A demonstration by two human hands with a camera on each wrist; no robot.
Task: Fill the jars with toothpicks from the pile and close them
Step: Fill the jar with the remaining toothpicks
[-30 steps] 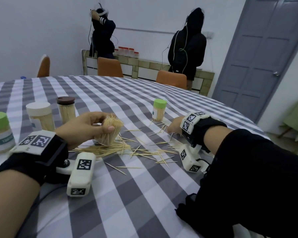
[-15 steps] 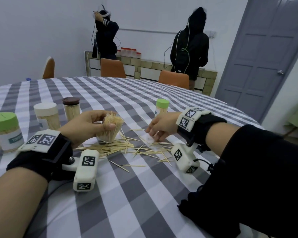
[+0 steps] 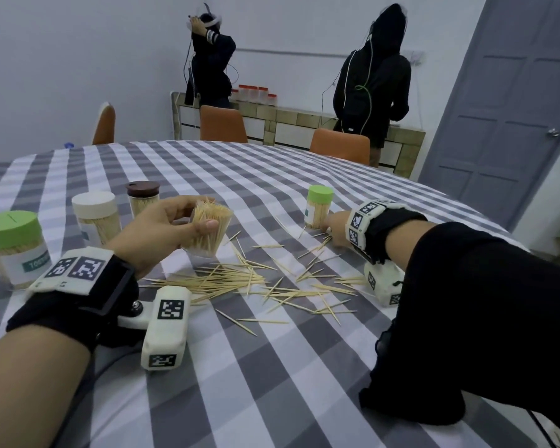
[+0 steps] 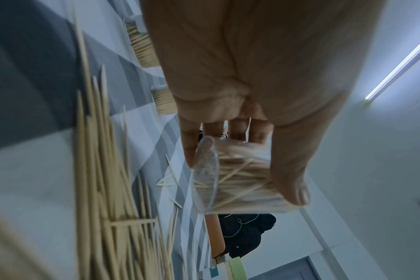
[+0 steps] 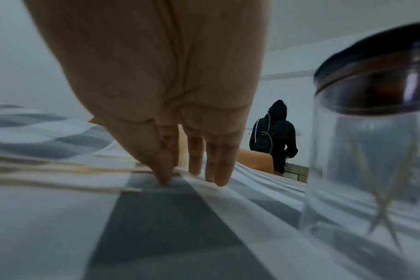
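My left hand [image 3: 198,215] grips a clear lidless jar [image 3: 211,232] packed with toothpicks and holds it tilted just above the table. In the left wrist view the thumb [image 4: 295,189] and fingers wrap the jar [image 4: 228,189]. A loose toothpick pile [image 3: 227,279] lies scattered on the checked cloth below it. My right hand [image 3: 333,234] is down at the pile's right end, beside a small green-lidded jar [image 3: 319,206]. Its straight fingertips [image 5: 218,180] touch the cloth among toothpicks.
Lidded jars stand at the left: brown lid [image 3: 142,198], white lid [image 3: 94,215], large green lid [image 3: 12,244]. A nearly empty dark-lidded clear jar [image 5: 372,151] stands close to my right hand. Orange chairs [image 3: 222,124] and two people stand behind the table.
My right hand went from the right to the middle of the pile, then back right beside the small green-lidded jar. The left hand kept the filled jar in nearly the same place.
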